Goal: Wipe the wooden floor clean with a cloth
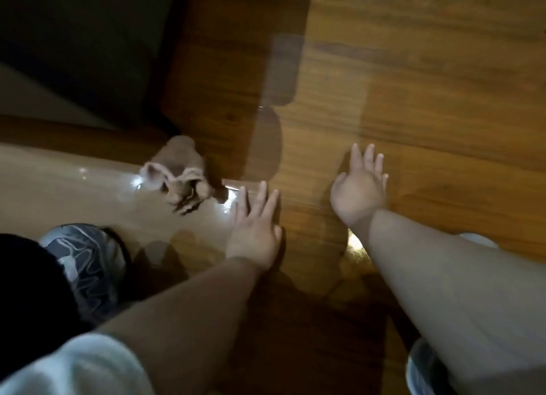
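Lying crumpled at the floor [413,84] edge, the cloth [180,177] is untouched; left hand [254,232] and right hand [359,192] fingers are spread, empty, with open boards ahead.

cloth [181,177] on floor [413,84], left of both hands, shoe [88,264] nearer
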Action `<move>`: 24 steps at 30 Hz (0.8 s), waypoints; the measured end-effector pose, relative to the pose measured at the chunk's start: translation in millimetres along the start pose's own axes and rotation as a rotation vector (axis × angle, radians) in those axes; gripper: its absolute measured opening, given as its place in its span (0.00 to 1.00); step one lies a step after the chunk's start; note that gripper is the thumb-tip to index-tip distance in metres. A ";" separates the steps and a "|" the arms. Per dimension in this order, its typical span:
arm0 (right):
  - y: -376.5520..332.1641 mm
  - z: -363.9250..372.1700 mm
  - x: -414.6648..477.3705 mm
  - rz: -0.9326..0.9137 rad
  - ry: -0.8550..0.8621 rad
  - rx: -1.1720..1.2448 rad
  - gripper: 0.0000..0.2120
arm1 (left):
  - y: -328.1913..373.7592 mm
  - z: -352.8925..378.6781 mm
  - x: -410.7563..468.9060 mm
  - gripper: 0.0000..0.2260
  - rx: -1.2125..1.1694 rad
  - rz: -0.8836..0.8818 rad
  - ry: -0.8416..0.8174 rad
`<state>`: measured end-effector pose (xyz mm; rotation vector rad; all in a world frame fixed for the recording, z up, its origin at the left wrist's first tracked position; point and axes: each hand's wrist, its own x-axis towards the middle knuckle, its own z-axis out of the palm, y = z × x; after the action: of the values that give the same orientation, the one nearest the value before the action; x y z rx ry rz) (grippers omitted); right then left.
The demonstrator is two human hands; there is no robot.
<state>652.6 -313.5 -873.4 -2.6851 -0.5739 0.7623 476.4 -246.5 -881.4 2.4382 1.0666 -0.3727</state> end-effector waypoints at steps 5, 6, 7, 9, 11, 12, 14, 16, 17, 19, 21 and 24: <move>31.3 -24.8 -0.5 0.051 -0.017 -0.014 0.28 | -69.5 -46.3 23.3 0.27 0.121 -0.250 0.390; 32.1 -26.5 -2.4 0.038 -0.015 -0.003 0.28 | -88.5 -63.1 25.2 0.28 0.129 -0.390 0.451; 31.5 -26.9 -4.2 0.026 -0.020 -0.005 0.28 | -99.9 -75.9 26.9 0.31 0.110 -0.518 0.446; 29.0 -28.4 -4.9 0.042 -0.034 0.015 0.28 | -101.5 -88.7 40.2 0.34 0.006 -0.653 0.324; 24.6 -28.4 -5.0 0.078 -0.048 0.043 0.28 | -95.9 -92.1 53.7 0.33 -0.147 -0.697 0.183; 20.9 -27.2 -3.2 0.068 -0.050 0.042 0.28 | -91.3 -91.7 59.9 0.30 -0.218 -0.661 0.159; 17.6 -24.4 -1.4 0.023 -0.076 -0.008 0.28 | -82.5 -82.9 65.6 0.22 -0.219 -0.616 0.145; 17.8 -20.6 1.4 0.023 -0.105 -0.042 0.28 | -68.8 -70.4 57.4 0.18 0.129 -0.540 0.168; 16.3 -19.0 3.0 0.047 -0.120 -0.034 0.28 | -62.0 -64.4 51.6 0.17 0.234 -0.439 0.180; 14.4 -17.3 7.8 0.094 -0.131 -0.012 0.28 | -47.5 -53.5 41.9 0.15 0.221 -0.166 0.158; 12.3 -17.4 13.9 0.100 -0.131 -0.013 0.28 | -35.9 -40.5 40.3 0.17 0.180 0.078 0.076; 9.0 -18.5 24.1 0.095 -0.120 -0.022 0.28 | -30.8 -31.0 49.2 0.19 0.113 0.205 0.074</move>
<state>684.2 -313.7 -872.2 -2.7171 -0.4880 0.9528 488.1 -181.8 -884.0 2.6505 0.8347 -0.2837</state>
